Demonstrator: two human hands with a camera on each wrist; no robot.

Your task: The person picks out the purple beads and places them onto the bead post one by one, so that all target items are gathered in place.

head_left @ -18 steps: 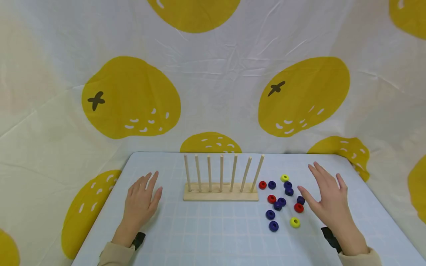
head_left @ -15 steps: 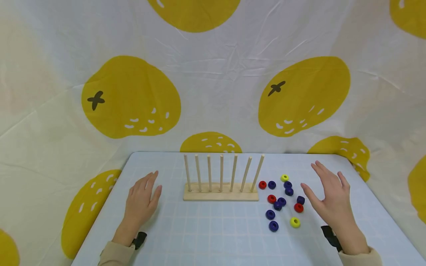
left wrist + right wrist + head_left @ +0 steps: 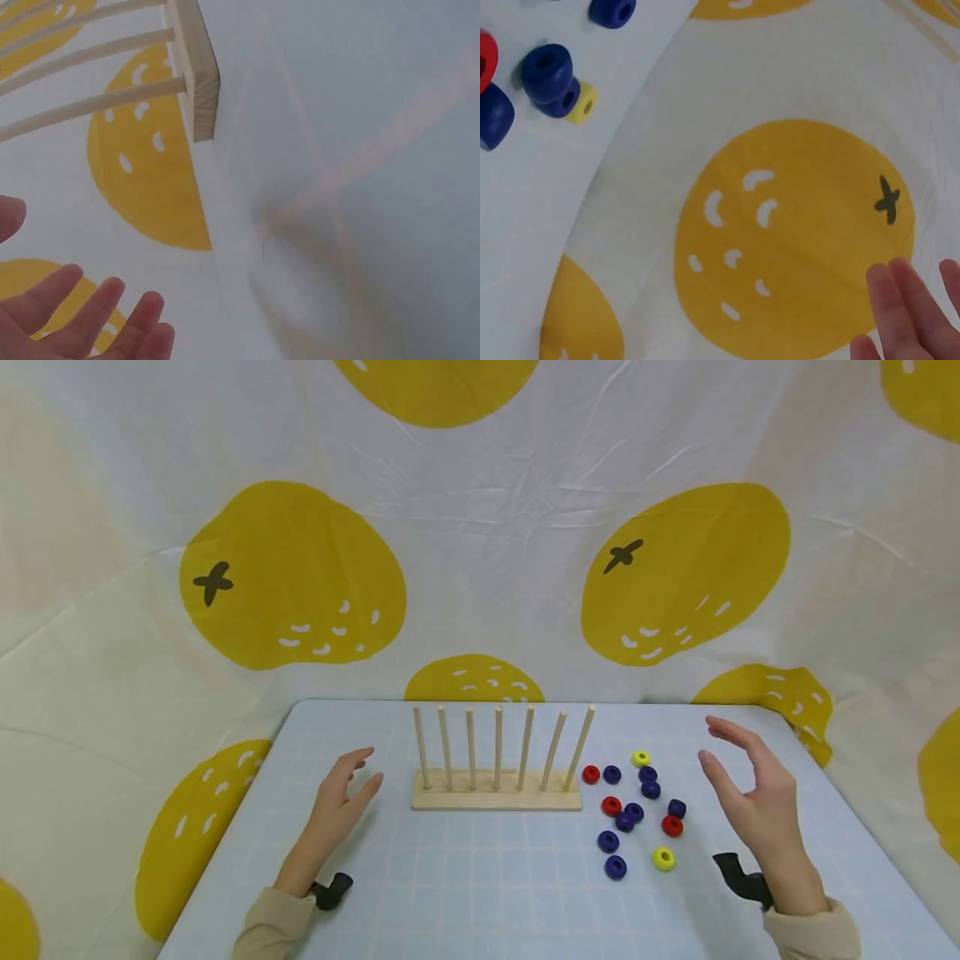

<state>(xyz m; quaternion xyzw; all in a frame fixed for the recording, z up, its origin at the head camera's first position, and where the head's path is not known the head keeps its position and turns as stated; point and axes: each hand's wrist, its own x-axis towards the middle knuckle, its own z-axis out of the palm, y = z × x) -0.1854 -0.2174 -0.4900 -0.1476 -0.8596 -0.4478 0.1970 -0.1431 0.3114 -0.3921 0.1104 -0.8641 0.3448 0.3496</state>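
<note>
A wooden stand (image 3: pixel 495 802) with several upright pegs (image 3: pixel 498 743) is at the middle of the table, and no bead is on its pegs. To its right lie loose beads: blue ones such as this blue bead (image 3: pixel 616 867), red ones such as this red bead (image 3: pixel 672 826), and two yellow, one being the near yellow bead (image 3: pixel 663 859). My left hand (image 3: pixel 335 810) hovers left of the stand, thumb apart from the fingers, holding nothing. Right of the beads, my right hand (image 3: pixel 765 806) is raised with fingers loosely bent and thumb apart, also holding nothing.
The pale table (image 3: pixel 450 893) has a faint grid and ends at a back edge behind the stand. A white cloth (image 3: pixel 495 568) with large yellow fruit prints hangs behind and at the sides. Each wrist wears a black strap mount (image 3: pixel 742 881).
Both hands have turned more thumb-side up. The left has shifted slightly right, and the right has drawn a little rightward, away from the beads. Stand and beads stay put.
</note>
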